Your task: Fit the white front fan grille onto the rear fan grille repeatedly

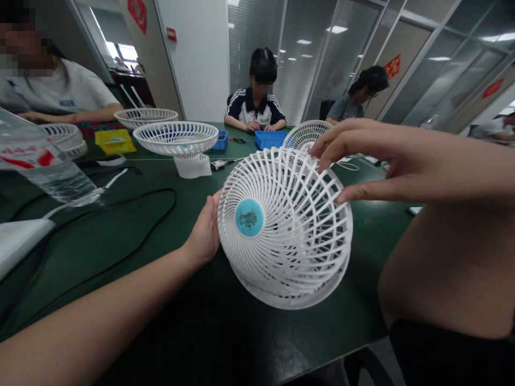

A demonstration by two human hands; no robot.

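Observation:
A round white fan guard (292, 246) with curved ribs and a pale blue badge (249, 217) is tilted in front of me, above the table. My left hand (204, 230) grips its left edge, with most of the fingers hidden behind it. My right hand (350, 155) reaches over from the right, thumb at the rim and fingertips on the upper ribs, closed on the guard. What lies behind the ribs is hard to make out.
On the green table (132, 236) stand a water bottle (52, 166), black cables (171, 212), a white fan head on a stand (177, 138), another white guard (308, 134), a yellow tray (116, 142) and a blue bin (270, 139). A person (257, 104) works across the table; others sit left and right.

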